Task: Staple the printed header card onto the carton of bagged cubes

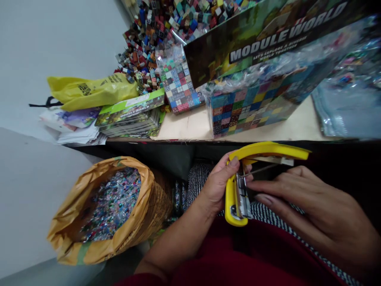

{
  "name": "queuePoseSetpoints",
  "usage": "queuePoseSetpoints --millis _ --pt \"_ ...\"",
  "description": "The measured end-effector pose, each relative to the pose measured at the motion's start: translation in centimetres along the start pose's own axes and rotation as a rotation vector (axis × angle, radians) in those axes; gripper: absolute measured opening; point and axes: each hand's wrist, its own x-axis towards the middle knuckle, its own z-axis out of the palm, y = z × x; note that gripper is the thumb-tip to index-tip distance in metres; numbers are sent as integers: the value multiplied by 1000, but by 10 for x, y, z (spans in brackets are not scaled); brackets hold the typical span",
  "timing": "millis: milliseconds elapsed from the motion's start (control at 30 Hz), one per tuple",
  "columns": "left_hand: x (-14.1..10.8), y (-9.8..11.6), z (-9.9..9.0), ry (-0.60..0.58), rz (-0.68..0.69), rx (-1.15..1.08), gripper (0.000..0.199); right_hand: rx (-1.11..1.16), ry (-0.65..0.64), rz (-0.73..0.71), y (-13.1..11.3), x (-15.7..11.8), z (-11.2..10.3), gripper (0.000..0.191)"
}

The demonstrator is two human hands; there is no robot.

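A yellow stapler (237, 194) is opened wide over my lap, its top arm swung up and its metal staple channel exposed. My left hand (218, 180) is wrapped round the stapler at its hinge end, thumb on the yellow body. Beside the channel is my right hand (309, 206), with the index finger reaching to the metal and the thumb apart below it. I see nothing held between those fingers. A thin metal rod (260, 170) runs between the raised arm and the channel.
Ahead is a table (184, 126) with bags of colourful cubes (247, 105), a loose cube pile (149, 43), stacked printed cards (133, 117), a yellow bag (95, 89) and clear plastic bags (348, 107). A brown sack (143, 190) of small shiny pieces stands at lower left.
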Motion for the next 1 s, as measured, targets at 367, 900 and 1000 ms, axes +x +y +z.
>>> queuePoseSetpoints --millis 367,900,1000 --pt "2 -1 1 35 12 -9 46 -74 17 11 3 8 3 20" --pt "1 -7 1 81 -6 -3 47 -128 70 -2 4 4 15 17" --pt "0 -8 1 82 -14 -7 46 -187 110 -30 3 6 16 11"
